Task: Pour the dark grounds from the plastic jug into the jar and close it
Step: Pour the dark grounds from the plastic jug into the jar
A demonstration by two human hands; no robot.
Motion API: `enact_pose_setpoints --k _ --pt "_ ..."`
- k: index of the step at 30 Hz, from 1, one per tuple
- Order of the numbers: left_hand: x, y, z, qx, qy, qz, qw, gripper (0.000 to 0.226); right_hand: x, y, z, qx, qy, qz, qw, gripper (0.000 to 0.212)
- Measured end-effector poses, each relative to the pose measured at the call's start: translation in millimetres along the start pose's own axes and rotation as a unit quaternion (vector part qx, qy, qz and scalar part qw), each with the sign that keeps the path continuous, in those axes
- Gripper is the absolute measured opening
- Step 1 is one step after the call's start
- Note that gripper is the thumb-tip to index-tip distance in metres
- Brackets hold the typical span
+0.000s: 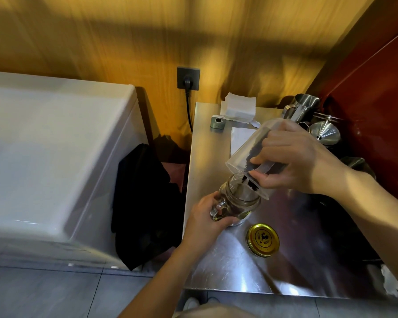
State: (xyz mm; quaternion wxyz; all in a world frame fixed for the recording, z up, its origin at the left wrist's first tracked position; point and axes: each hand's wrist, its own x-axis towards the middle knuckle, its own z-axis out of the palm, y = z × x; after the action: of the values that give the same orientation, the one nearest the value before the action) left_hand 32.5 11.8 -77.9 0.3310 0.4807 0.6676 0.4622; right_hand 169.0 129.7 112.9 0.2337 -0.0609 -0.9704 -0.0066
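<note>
My right hand (292,157) grips the clear plastic jug (251,152), tipped steeply, rim over the mouth of the clear glass jar (238,203). Dark grounds (254,154) streak down the jug's inside wall and drop off the lip into the jar. My left hand (208,216) wraps the jar's base on the shiny steel counter (228,267). Gold round metal lid (262,240) lies flat just beside the jar, nearer me. Steel pitcher (305,107) and steel funnel (324,134) sit behind the jug.

Warm, dim light — broad soft shadows cross the wooden wall (124,37) beyond the hands. Glare streaks the steel counter (228,267) below them, and wide-angle bending curves the edges — corners slightly soft.
</note>
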Motion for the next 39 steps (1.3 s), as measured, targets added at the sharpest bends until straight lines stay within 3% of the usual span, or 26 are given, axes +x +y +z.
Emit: enact_pose_setpoints --k 9,24,39 --pt "-0.2 -0.3 0.2 -0.003 0.000 0.000 1.000 0.061 1.7 -2.2 3.1 -0.008 0.008 -0.015 1.000 0.019" --pt "-1.0 2.4 -0.9 -0.010 0.005 0.006 1.000 0.060 -1.1 -0.3 2.8 0.002 0.021 -0.013 1.000 0.027" --pt "-2.0 5.1 -1.7 -0.004 0.012 0.010 1.000 0.059 -0.9 -1.3 3.4 -0.028 0.021 -0.058 0.998 0.022"
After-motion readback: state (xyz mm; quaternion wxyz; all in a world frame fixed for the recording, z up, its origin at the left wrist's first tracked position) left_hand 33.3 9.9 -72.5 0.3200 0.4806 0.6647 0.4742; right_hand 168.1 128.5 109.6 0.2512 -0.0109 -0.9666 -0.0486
